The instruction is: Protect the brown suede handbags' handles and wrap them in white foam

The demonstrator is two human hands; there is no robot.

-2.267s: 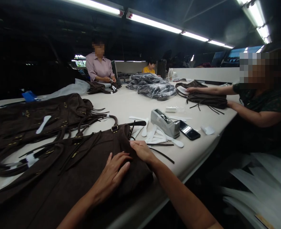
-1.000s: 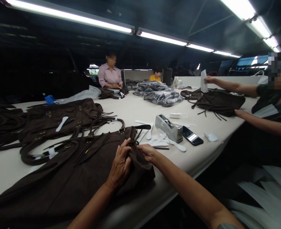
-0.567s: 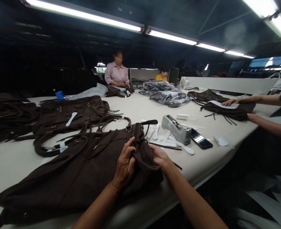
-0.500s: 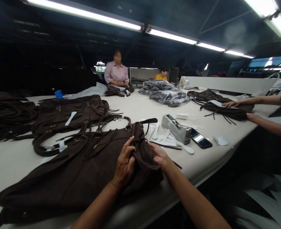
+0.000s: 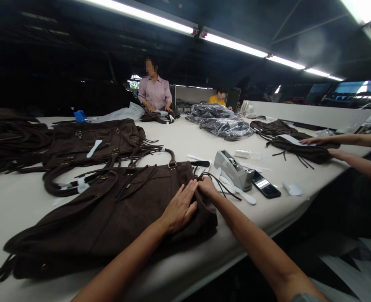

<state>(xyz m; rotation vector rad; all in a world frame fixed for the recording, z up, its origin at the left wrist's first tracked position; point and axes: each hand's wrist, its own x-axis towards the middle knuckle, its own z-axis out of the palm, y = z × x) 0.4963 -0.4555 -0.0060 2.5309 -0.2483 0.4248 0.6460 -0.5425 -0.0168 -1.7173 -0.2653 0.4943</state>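
Note:
A dark brown handbag [image 5: 110,222] lies on its side along the near edge of the table, its handles pointing away from me. My left hand [image 5: 180,207] rests flat on the bag near its right end, fingers stretched out together. At that same end, my right hand [image 5: 206,187] is closed at the bag's side fold, its fingertips hidden behind the leather, so what they grip is not plain. Thin dark cords [image 5: 224,186] trail from this corner over white toothed strips [image 5: 226,181]. A buckle [image 5: 172,165] shows at a handle's base.
Beyond the cords stand a grey tape dispenser [image 5: 232,170] and a phone [image 5: 266,183]. Another brown handbag [image 5: 91,140] lies behind mine, with a white strip on it. Plastic-wrapped bags [image 5: 221,121] are further back. At right, a co-worker's hands [image 5: 317,141] press another bag.
My left hand has gone from a curled grip on the bag's corner to lying flat on it. The right hand has closed and moved slightly up. The bag's end lies flatter.

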